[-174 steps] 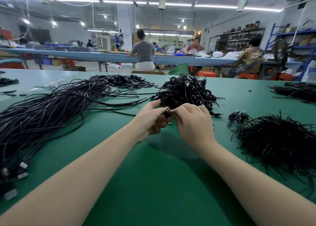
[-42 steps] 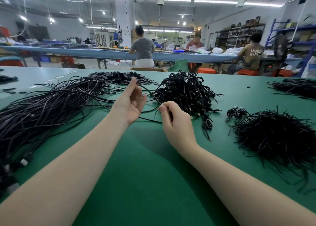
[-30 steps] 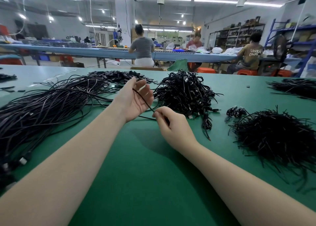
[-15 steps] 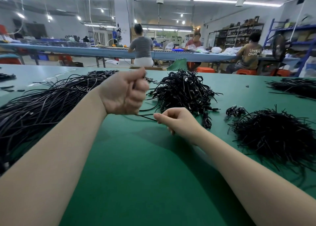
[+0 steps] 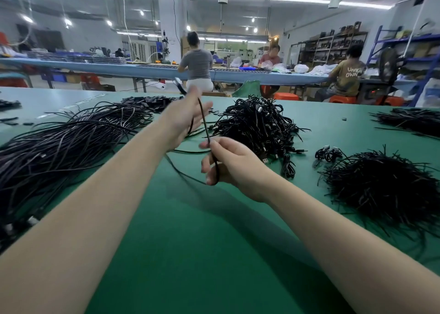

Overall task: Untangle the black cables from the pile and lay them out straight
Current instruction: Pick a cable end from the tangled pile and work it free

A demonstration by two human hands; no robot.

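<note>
Pulling step: one black cable point(image 5: 205, 125) is drawn between both hands, above the green worktop point(image 5: 214, 254), judged to be mid-straightening.
Left hand: left hand point(image 5: 184, 118) is raised at the far centre and blurred; its fingers look spread, with the cable's plug end sticking up past the fingertips, so I cannot tell whether it pinches the cable or only lets it run across the palm.
Right hand: right hand point(image 5: 229, 162) sits nearer, with thumb and curled fingers closed round the same cable, which loops out under the fingers and trails left over the worktop.
Source pile: tangled pile point(image 5: 257, 125) lies just beyond the right hand, at the far centre.
Straight bundle: laid-out cables point(image 5: 62, 147) fan across the left side, well apart from the pile.
Other heaps: a bristly black heap point(image 5: 385, 190) lies at the right, and a small coiled cable point(image 5: 328, 153) sits between it and the pile.
Risk, slip: if the left hand's hold is loose, the plug end could whip free and drop back onto the worktop kinked.
Risk, snag: the trailing loop near the right hand could catch on strands at the pile's edge and drag more out.
Risk, mixing: a careless lay-down could cross the straight bundle and tangle it again.
Risk, kink: a hard pull through the tight right grip could leave the loop set as a bend.
</note>
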